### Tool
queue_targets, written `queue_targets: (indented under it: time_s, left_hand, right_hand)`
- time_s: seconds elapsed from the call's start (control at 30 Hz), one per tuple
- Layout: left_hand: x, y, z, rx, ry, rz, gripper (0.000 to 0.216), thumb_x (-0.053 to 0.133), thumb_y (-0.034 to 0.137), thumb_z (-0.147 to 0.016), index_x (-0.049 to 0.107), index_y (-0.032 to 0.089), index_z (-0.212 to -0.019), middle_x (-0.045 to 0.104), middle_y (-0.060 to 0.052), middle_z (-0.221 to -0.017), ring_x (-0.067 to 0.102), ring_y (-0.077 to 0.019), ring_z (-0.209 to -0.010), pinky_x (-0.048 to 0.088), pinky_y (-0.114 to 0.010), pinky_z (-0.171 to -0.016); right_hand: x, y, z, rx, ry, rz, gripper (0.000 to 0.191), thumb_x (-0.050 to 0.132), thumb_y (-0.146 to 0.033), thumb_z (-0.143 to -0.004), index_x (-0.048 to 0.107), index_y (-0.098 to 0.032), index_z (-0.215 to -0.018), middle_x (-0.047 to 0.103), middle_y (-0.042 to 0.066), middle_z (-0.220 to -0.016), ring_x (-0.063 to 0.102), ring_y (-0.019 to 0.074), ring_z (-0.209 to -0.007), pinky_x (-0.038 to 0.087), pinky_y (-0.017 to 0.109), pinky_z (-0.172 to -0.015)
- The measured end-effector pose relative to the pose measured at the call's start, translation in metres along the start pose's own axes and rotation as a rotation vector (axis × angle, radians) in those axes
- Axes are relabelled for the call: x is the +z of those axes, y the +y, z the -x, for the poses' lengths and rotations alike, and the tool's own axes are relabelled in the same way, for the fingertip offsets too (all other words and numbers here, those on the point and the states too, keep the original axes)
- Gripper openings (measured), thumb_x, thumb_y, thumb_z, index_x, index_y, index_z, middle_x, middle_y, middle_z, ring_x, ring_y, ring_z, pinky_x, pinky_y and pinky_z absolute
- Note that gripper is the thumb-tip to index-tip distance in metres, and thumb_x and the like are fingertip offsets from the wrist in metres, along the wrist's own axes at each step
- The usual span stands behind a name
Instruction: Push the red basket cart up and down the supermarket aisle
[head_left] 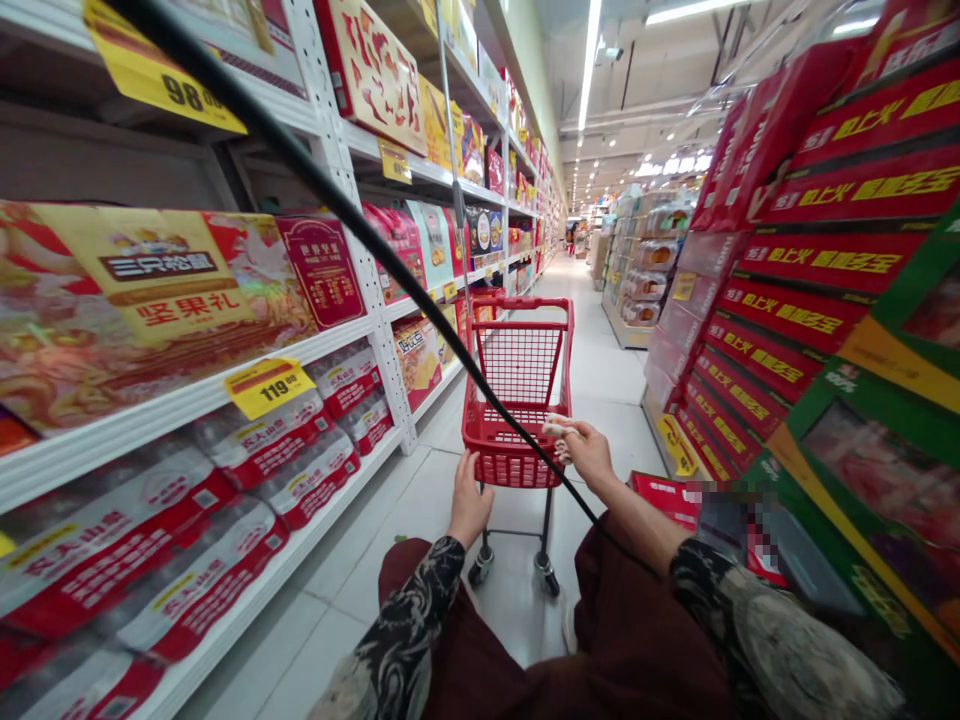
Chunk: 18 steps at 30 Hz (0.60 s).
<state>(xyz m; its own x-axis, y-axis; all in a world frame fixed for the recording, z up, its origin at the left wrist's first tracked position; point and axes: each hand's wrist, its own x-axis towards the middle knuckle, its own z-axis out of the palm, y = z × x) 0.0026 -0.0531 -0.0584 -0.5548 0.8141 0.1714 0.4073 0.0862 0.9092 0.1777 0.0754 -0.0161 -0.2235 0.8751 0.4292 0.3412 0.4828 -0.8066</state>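
Observation:
A small red shopping cart (519, 400) stands in a supermarket aisle just ahead of me, its basket bare inside as far as I see. My left hand (469, 500) grips the near rim of the cart on its left side. My right hand (581, 448) rests at the near right corner of the rim, fingers curled round something small and pale that I cannot make out. Both arms wear dark patterned sleeves. A black cable (337, 205) runs diagonally across the view in front of the cart.
White shelves (187, 400) on the left hold gift boxes, packs of bottled water and yellow price tags (268, 386). Stacked red and green cartons (810, 330) line the right side. The pale tiled aisle floor (592, 330) runs on past the cart toward distant displays.

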Motion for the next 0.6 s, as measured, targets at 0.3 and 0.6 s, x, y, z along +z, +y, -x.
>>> queue_targets:
  time_s: [0.3, 0.6]
  left_hand:
    - [0.046, 0.038, 0.020, -0.692, -0.290, 1.049, 0.026, 0.055, 0.041, -0.080, 0.058, 0.017, -0.091, 0.064, -0.003, -0.077, 0.063, -0.0147, -0.071, 0.048, -0.025, -0.065]
    - [-0.001, 0.015, 0.012, -0.798, -0.361, 0.836, 0.014, 0.059, 0.025, -0.079, 0.060, 0.012, -0.083, 0.062, -0.002, -0.060, 0.060, -0.0123, -0.052, 0.043, -0.021, -0.048]
  right_hand:
    - [0.032, -0.019, 0.068, -0.283, -0.315, 0.132, 0.041, 0.048, -0.020, -0.075, 0.060, -0.012, -0.113, 0.060, 0.018, -0.119, 0.057, 0.0290, -0.108, 0.047, 0.046, -0.090]
    - [0.051, -0.008, 0.082, -0.836, -0.740, 0.512, 0.062, 0.048, -0.022, -0.083, 0.031, -0.015, -0.143, 0.029, 0.015, -0.149, 0.021, 0.0278, -0.139, 0.028, 0.050, -0.108]
